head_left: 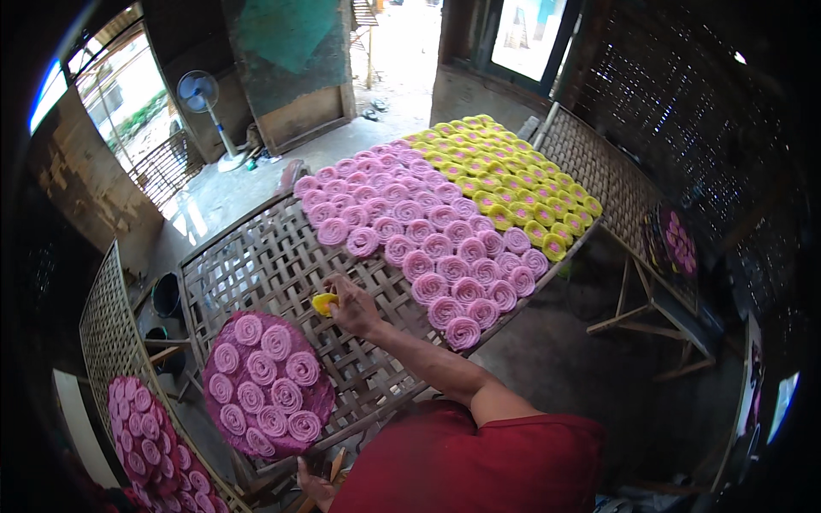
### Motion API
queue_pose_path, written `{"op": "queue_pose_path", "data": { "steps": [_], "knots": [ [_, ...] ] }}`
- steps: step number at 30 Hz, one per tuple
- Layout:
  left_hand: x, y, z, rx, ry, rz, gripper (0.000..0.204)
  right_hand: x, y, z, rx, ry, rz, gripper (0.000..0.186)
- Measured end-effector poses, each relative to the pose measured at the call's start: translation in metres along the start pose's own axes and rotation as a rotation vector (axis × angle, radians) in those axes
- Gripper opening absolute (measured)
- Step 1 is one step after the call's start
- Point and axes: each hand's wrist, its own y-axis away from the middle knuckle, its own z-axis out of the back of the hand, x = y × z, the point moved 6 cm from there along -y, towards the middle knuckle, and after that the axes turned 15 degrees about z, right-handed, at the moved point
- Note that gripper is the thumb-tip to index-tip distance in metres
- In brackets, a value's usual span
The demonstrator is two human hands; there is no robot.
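My right hand (351,308) is closed on a small yellow coiled piece with a pink centre (324,303), over the bare woven bamboo rack (245,253). Lower left on the rack lies a round magenta mat (322,398) bearing several pale pink rosettes (286,393). Right of my hand, rows of pink rosettes (436,245) cover the rack, with yellow, pink-centred ones (523,194) beyond. My left hand (315,487) is low, by the rack's near edge and some wooden slats (336,466), partly hidden by my body; whether it grips anything is unclear.
At left stands another woven panel (103,308) with a pink rosette-covered mat (154,436), and dark buckets (167,296). A standing fan (198,92) is by the doorways. At right are a slanted woven rack (586,154) on wooden legs and a pink piece (678,239).
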Motion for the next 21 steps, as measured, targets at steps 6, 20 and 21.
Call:
{"op": "queue_pose_path", "data": {
  "steps": [6,20,21],
  "knots": [
    [-0.022,0.054,-0.037,-0.076,-0.693,0.024,0.046,-0.023,0.027,0.072,-0.149,-0.539,-0.291,0.045],
    [-0.139,0.042,-0.227,-0.306,-1.015,-0.915,0.040,-0.082,0.019,0.136,-0.269,-0.579,-0.282,0.029],
    [-0.139,0.033,-0.240,-0.338,-1.125,-1.032,0.039,-0.083,0.008,0.125,-0.256,-0.536,-0.268,0.028]
  ]
}}
